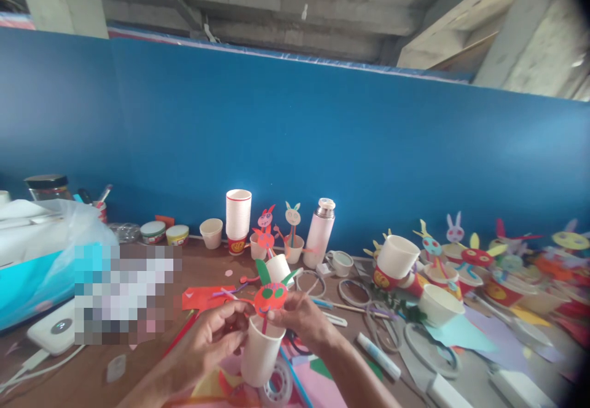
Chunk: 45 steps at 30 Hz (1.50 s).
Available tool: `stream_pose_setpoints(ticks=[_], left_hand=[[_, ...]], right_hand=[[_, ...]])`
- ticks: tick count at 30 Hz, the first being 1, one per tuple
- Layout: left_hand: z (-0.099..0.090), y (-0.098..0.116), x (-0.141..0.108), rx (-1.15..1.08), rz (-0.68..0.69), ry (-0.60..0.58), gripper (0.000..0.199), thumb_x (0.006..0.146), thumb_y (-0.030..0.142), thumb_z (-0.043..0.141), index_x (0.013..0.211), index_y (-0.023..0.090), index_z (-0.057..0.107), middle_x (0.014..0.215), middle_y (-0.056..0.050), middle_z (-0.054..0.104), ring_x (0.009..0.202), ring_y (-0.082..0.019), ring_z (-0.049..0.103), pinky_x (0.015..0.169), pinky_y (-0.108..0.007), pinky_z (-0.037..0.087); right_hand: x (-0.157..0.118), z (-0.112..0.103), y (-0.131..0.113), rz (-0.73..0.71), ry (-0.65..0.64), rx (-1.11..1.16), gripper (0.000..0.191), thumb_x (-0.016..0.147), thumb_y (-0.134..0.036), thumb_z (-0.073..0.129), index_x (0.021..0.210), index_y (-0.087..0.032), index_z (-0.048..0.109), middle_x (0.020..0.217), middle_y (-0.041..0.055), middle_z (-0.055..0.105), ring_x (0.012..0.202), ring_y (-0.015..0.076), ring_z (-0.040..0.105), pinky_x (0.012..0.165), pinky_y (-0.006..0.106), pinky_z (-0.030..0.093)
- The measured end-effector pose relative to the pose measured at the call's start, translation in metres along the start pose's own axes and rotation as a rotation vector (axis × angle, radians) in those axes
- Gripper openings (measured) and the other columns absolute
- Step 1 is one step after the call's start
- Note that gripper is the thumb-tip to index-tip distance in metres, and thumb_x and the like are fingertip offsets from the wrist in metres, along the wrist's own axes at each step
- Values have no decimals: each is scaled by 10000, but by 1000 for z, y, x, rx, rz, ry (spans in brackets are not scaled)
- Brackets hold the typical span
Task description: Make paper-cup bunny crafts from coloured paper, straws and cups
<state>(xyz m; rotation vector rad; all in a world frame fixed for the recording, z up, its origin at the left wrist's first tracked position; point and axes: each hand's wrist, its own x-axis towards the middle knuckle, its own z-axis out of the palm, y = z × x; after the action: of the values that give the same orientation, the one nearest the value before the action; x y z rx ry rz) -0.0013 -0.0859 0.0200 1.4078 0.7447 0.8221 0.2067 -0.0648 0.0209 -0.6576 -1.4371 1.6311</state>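
A white paper cup (pixel 262 353) stands upright in front of me. Above its rim is a red paper face (pixel 270 299) with green ears and green eyes, on a thin stick that goes down into the cup. My right hand (pixel 302 319) pinches the lower edge of the face from the right, thumb in front. On the other side, my left hand (pixel 221 334) is curled beside the cup's rim, close to the face's left edge; what its fingertips hold, if anything, is hidden. A roll of clear tape (pixel 278 384) lies against the cup's base.
A stack of paper cups (pixel 238 214), a pink thermos (pixel 320 233) and several paper-animal cups stand along the blue partition (pixel 286 131). At right are coiled cables (pixel 385 328), a glue stick (pixel 378 356) and more cups. Red paper (pixel 203 297) lies left; a plastic bag (pixel 46 260) is farther left.
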Motion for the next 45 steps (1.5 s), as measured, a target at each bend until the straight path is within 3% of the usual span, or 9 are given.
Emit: stream_pose_setpoints(ticks=[9,17,22,25,31,35,41,45], left_hand=[[3,13,-1,-72,27,-16,190,848,323,529,945,165,570,733,-13,561,679,-144,503,672,-297,384],[5,2,1,-107,110,-35,145,802,316,604,852,182,581,749,-6,570,696,-138,507,678,-284,398],[12,-2,1,-151,102,116,250,685,383,716,796,187,608,701,14,571,629,-113,500,604,-235,390],[14,-4,0,-77,80,235,236,676,383,722,790,192,644,717,-1,614,674,-139,544,645,-243,432],[6,-16,0,8,193,312,156,639,323,754,758,236,704,829,-11,650,791,-192,606,730,-262,491],[2,-24,0,187,268,363,98,652,276,742,745,268,713,811,-15,653,778,-193,592,718,-252,495],[0,-22,0,272,366,332,58,709,270,696,760,296,700,797,-10,640,780,-195,571,734,-262,466],[5,-20,0,265,353,245,37,761,268,641,734,259,665,748,-7,585,695,-167,539,637,-242,433]], right_hand=[[1,-1,1,-1,43,36,345,689,-376,750,916,-117,725,786,64,682,759,198,608,758,328,445],[1,-3,0,-42,72,68,300,702,-380,740,859,-125,724,783,55,679,744,183,600,736,304,439],[0,0,-4,-37,102,45,285,692,-399,740,778,-129,716,694,26,646,646,156,582,728,307,442],[-1,3,-7,-54,99,49,276,696,-389,737,792,-131,718,717,33,651,671,160,581,732,295,438],[-2,7,-12,-89,92,63,301,685,-389,747,833,-128,732,723,38,662,676,154,575,703,268,425],[-1,8,-12,-93,111,52,292,680,-380,755,822,-125,734,718,39,664,660,150,570,700,274,425],[-2,11,-13,-90,100,71,286,686,-365,756,833,-120,739,712,43,665,661,145,569,692,265,425],[-4,14,-17,-87,84,73,334,666,-414,761,849,-136,739,763,47,678,711,166,589,723,281,434]])
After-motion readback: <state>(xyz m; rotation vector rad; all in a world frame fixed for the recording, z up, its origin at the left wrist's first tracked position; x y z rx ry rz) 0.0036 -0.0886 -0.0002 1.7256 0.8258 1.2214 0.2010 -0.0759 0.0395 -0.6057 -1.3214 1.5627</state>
